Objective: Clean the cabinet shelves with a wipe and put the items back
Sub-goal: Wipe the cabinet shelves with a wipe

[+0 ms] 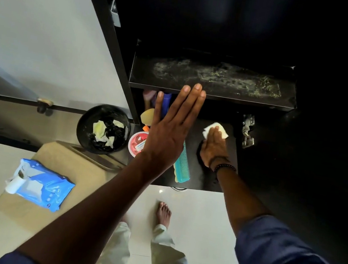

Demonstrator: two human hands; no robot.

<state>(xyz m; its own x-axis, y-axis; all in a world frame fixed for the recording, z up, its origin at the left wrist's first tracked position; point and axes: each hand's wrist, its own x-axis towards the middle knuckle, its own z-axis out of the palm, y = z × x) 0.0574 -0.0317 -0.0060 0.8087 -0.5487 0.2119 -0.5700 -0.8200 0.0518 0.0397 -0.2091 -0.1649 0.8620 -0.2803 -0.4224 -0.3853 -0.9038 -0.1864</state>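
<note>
My right hand [214, 149] presses the white wipe [215, 130] flat on the lower shelf [206, 178], right of the teal comb [182, 167]. My left hand [172, 127], fingers straight and holding nothing, hovers at the streaked upper shelf [213, 81]. I am mid-wipe, and that shelf probably needs wiping next.

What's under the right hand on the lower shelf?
A white wipe, pressed flat on the shelf by the right hand. Its edges show past the fingers; the rest is covered.

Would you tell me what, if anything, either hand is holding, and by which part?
Nothing is gripped: the right hand presses flat fingers on the near part of the white wipe; the left hand is open and empty.
</note>
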